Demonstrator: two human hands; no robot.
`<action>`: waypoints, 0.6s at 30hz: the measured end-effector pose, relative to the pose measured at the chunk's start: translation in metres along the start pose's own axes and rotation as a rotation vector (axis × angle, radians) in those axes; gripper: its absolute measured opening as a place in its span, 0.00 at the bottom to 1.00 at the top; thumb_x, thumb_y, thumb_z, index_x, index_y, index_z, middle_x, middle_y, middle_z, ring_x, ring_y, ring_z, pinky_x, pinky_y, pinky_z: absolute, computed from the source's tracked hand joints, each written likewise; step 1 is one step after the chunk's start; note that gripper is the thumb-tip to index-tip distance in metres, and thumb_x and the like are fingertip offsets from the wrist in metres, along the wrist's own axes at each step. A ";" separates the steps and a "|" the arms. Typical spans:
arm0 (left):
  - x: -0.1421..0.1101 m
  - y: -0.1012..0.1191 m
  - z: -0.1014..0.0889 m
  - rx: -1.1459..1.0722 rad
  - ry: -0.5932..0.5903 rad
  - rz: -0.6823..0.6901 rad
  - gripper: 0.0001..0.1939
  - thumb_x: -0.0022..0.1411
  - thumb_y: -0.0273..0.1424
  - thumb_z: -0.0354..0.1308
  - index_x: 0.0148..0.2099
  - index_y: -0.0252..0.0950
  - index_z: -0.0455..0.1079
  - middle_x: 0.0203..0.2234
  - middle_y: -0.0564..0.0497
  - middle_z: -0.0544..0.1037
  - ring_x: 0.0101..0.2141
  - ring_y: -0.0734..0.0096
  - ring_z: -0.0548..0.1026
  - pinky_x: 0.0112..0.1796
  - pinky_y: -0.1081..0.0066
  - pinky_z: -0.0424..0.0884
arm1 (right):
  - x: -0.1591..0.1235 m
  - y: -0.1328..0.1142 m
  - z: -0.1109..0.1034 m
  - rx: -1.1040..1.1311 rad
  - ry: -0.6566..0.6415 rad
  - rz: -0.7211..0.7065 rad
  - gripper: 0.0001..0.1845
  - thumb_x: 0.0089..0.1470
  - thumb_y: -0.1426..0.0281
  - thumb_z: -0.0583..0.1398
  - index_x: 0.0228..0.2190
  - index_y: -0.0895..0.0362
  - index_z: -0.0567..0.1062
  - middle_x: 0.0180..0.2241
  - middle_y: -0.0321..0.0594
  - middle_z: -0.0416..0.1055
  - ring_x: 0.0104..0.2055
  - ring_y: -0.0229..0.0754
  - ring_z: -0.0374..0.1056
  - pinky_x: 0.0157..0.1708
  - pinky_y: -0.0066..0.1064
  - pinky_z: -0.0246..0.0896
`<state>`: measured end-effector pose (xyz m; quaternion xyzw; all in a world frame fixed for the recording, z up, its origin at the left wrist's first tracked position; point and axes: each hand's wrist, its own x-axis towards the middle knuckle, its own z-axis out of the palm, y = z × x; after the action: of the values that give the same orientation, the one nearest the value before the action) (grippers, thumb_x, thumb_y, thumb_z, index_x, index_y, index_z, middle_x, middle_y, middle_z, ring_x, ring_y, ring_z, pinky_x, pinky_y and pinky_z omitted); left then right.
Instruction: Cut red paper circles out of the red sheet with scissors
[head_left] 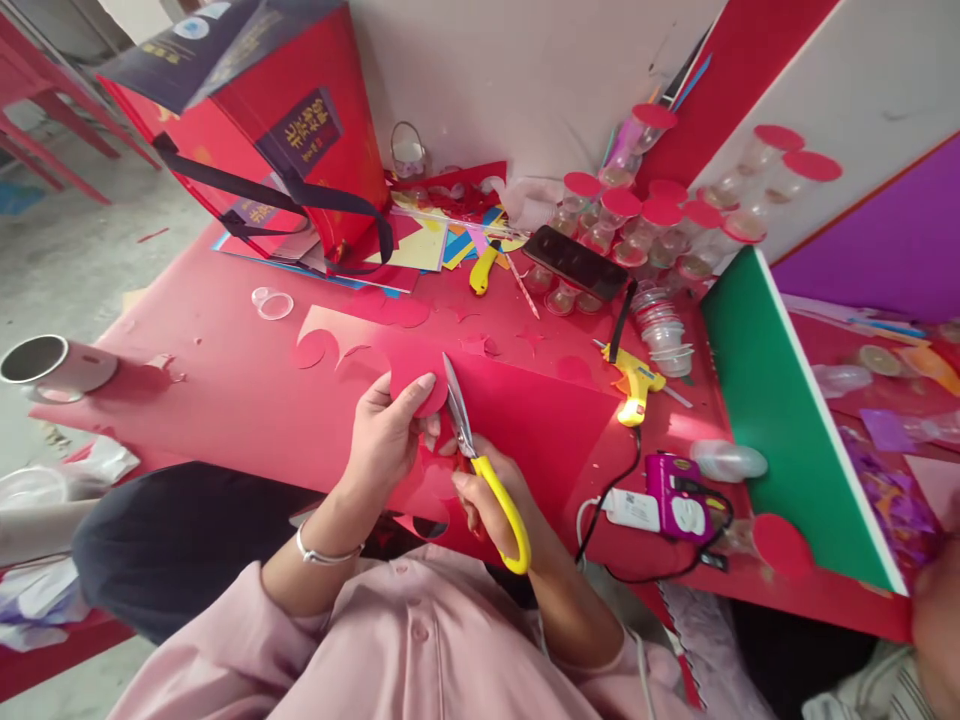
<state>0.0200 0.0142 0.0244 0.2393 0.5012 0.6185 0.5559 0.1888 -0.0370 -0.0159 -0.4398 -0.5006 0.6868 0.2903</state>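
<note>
My left hand pinches a piece of red paper between thumb and fingers. It has a rounded edge and lies over a larger red sheet. In my right hand is a pair of scissors with yellow handles. Their blades point away from me, right beside the paper at my left fingertips, and look nearly closed. The fingers inside the handles are partly hidden. Red scraps with round cut-outs lie just beyond my left hand.
A yellow glue gun, purple power strip and stacked clear cups are on the right, before a green divider. Behind are a phone, a yellow cutter and a red bag. A mug stands left.
</note>
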 end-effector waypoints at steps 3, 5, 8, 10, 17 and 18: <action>0.003 -0.003 0.007 0.027 -0.002 -0.010 0.24 0.49 0.43 0.84 0.31 0.38 0.73 0.16 0.57 0.74 0.13 0.76 0.69 0.14 0.77 0.64 | 0.002 0.002 -0.008 0.004 0.005 0.006 0.16 0.68 0.65 0.61 0.54 0.54 0.77 0.22 0.25 0.62 0.21 0.37 0.58 0.23 0.27 0.59; 0.005 -0.005 0.010 0.039 0.006 -0.014 0.23 0.49 0.42 0.84 0.31 0.38 0.74 0.17 0.56 0.75 0.13 0.76 0.69 0.13 0.77 0.64 | 0.004 0.002 -0.013 0.003 0.000 -0.009 0.16 0.68 0.64 0.61 0.55 0.54 0.76 0.22 0.25 0.63 0.21 0.37 0.59 0.23 0.27 0.59; 0.009 -0.006 0.016 0.044 0.012 -0.013 0.23 0.49 0.42 0.84 0.31 0.38 0.74 0.17 0.56 0.76 0.13 0.76 0.69 0.13 0.76 0.63 | 0.008 -0.001 -0.021 -0.006 -0.011 -0.032 0.17 0.68 0.64 0.60 0.55 0.54 0.76 0.23 0.26 0.64 0.21 0.37 0.61 0.23 0.27 0.59; 0.011 -0.007 0.019 0.047 0.003 -0.015 0.22 0.49 0.42 0.84 0.31 0.38 0.74 0.18 0.56 0.77 0.13 0.75 0.70 0.13 0.76 0.63 | 0.009 -0.002 -0.025 -0.013 -0.009 -0.036 0.16 0.69 0.64 0.60 0.55 0.54 0.76 0.23 0.26 0.64 0.21 0.38 0.61 0.24 0.27 0.59; 0.019 -0.014 0.023 0.056 -0.014 -0.056 0.22 0.52 0.41 0.83 0.30 0.38 0.73 0.18 0.54 0.77 0.12 0.75 0.70 0.14 0.75 0.64 | 0.012 0.001 -0.034 -0.043 0.006 -0.039 0.16 0.72 0.64 0.59 0.56 0.54 0.76 0.25 0.27 0.64 0.21 0.37 0.60 0.23 0.28 0.60; 0.019 -0.016 0.023 0.055 -0.017 -0.062 0.22 0.52 0.42 0.83 0.31 0.38 0.73 0.18 0.54 0.77 0.13 0.74 0.70 0.14 0.75 0.65 | 0.013 0.002 -0.035 -0.047 0.007 -0.041 0.16 0.72 0.64 0.59 0.56 0.54 0.77 0.25 0.27 0.64 0.21 0.37 0.60 0.23 0.28 0.60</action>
<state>0.0414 0.0384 0.0137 0.2439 0.5206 0.5849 0.5722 0.2147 -0.0119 -0.0257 -0.4384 -0.5248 0.6671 0.2955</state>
